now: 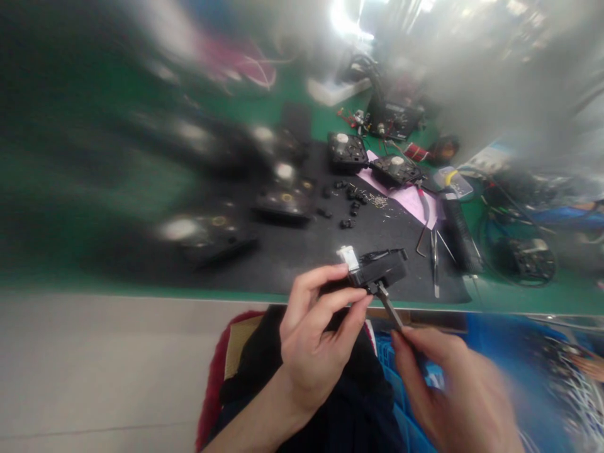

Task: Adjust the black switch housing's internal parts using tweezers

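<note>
Black unit point(384, 269) in left hand point(321, 333), long axis sideways, white end point(349, 258) leftward

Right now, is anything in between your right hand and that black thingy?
Yes, the metal tool in the right hand, its tip at the lower edge of the black part. Nothing else visible is in the way.

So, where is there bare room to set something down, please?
The black mat looks bare between the left hand and the blurred black units; it's crowded around the small black parts, pink paper and metal tools.
</note>
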`<action>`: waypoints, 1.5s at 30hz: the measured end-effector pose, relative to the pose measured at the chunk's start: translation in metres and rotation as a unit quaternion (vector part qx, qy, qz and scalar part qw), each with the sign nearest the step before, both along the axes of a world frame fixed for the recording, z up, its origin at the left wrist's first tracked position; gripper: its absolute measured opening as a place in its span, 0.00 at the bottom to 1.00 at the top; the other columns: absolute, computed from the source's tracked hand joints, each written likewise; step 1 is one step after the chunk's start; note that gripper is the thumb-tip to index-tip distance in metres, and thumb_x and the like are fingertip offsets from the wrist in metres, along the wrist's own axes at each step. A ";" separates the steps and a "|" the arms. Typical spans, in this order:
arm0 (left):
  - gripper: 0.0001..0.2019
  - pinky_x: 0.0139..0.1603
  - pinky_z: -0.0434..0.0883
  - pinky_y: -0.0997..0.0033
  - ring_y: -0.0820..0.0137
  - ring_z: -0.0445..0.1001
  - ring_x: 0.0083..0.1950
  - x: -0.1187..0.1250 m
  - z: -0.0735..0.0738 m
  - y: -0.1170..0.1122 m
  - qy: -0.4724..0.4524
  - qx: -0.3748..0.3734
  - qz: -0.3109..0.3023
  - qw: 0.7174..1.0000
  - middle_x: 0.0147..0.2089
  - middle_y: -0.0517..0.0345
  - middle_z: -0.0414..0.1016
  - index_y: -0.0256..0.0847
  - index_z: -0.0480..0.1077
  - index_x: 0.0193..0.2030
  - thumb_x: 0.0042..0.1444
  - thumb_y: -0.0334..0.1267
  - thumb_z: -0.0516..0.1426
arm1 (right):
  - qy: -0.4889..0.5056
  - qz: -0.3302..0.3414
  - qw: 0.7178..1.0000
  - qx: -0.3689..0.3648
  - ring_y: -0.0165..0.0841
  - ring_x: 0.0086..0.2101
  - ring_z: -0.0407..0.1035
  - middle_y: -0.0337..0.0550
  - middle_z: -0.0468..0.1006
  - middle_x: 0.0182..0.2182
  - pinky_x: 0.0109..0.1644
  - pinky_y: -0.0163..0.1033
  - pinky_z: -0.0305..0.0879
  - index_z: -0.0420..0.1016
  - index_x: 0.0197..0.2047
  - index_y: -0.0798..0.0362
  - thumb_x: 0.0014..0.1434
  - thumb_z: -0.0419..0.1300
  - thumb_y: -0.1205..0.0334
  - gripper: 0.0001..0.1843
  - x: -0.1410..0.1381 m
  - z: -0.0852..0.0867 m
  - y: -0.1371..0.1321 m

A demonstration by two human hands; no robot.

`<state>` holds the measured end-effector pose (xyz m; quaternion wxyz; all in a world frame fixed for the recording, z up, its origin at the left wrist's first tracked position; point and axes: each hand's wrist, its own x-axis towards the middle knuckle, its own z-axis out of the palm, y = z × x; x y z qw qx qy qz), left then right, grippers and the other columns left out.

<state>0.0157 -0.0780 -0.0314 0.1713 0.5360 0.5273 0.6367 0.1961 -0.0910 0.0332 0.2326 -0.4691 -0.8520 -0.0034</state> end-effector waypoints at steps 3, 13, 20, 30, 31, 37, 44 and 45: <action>0.10 0.63 0.81 0.60 0.65 0.79 0.58 0.000 0.000 -0.001 0.003 -0.004 0.010 1.000 0.58 0.53 0.75 0.44 0.82 0.48 0.64 0.27 0.68 | -0.001 -0.026 1.000 -0.010 0.31 0.27 0.80 0.40 0.85 0.32 0.30 0.33 0.73 0.74 0.45 0.51 0.72 0.61 0.62 0.03 0.001 0.004 -0.005; 0.10 0.63 0.81 0.57 0.63 0.79 0.58 0.000 -0.002 0.001 0.010 0.007 0.014 1.000 0.58 0.53 0.76 0.45 0.82 0.48 0.64 0.27 0.68 | -0.020 -0.029 0.999 -0.008 0.33 0.26 0.81 0.39 0.86 0.32 0.33 0.32 0.78 0.81 0.46 0.49 0.71 0.62 0.60 0.06 -0.006 0.047 0.015; 0.11 0.63 0.80 0.59 0.64 0.79 0.58 -0.001 -0.001 0.001 0.006 0.010 0.006 1.000 0.58 0.53 0.75 0.43 0.82 0.48 0.63 0.25 0.68 | -0.031 -0.035 0.999 0.025 0.34 0.26 0.81 0.40 0.86 0.32 0.34 0.33 0.78 0.80 0.47 0.49 0.70 0.63 0.61 0.05 -0.016 0.050 0.020; 0.10 0.63 0.81 0.57 0.63 0.79 0.58 0.000 -0.003 0.000 0.009 0.003 0.008 1.000 0.58 0.53 0.75 0.45 0.82 0.48 0.64 0.27 0.68 | -0.007 -0.010 1.000 0.015 0.30 0.26 0.80 0.40 0.86 0.32 0.33 0.31 0.75 0.78 0.45 0.52 0.71 0.64 0.63 0.02 -0.001 0.019 0.013; 0.10 0.63 0.81 0.58 0.64 0.79 0.58 0.000 -0.003 -0.001 0.009 0.000 0.008 1.000 0.58 0.53 0.75 0.45 0.82 0.48 0.64 0.27 0.68 | -0.007 -0.005 1.000 0.016 0.30 0.26 0.80 0.40 0.86 0.31 0.31 0.31 0.75 0.77 0.45 0.52 0.71 0.63 0.63 0.02 0.001 0.011 0.011; 0.09 0.63 0.81 0.59 0.64 0.79 0.58 0.000 -0.002 0.000 0.010 -0.003 0.014 1.000 0.58 0.53 0.75 0.45 0.82 0.48 0.64 0.27 0.68 | 0.018 -0.026 1.000 -0.003 0.30 0.30 0.83 0.41 0.87 0.34 0.35 0.30 0.77 0.78 0.44 0.53 0.70 0.65 0.63 0.03 0.010 -0.002 -0.004; 0.11 0.63 0.81 0.60 0.65 0.79 0.58 0.000 -0.002 0.001 0.005 0.006 0.014 1.000 0.57 0.53 0.75 0.43 0.82 0.47 0.62 0.25 0.69 | -0.001 -0.080 0.997 0.014 0.31 0.27 0.81 0.38 0.87 0.32 0.41 0.34 0.79 0.82 0.46 0.49 0.71 0.64 0.59 0.06 0.003 0.027 0.001; 0.11 0.63 0.80 0.60 0.65 0.79 0.58 0.000 -0.002 0.001 0.007 0.006 0.013 1.000 0.57 0.53 0.75 0.43 0.82 0.47 0.62 0.24 0.69 | -0.002 -0.077 0.997 0.017 0.31 0.27 0.81 0.38 0.87 0.32 0.41 0.34 0.79 0.82 0.46 0.49 0.71 0.64 0.59 0.06 0.001 0.030 0.004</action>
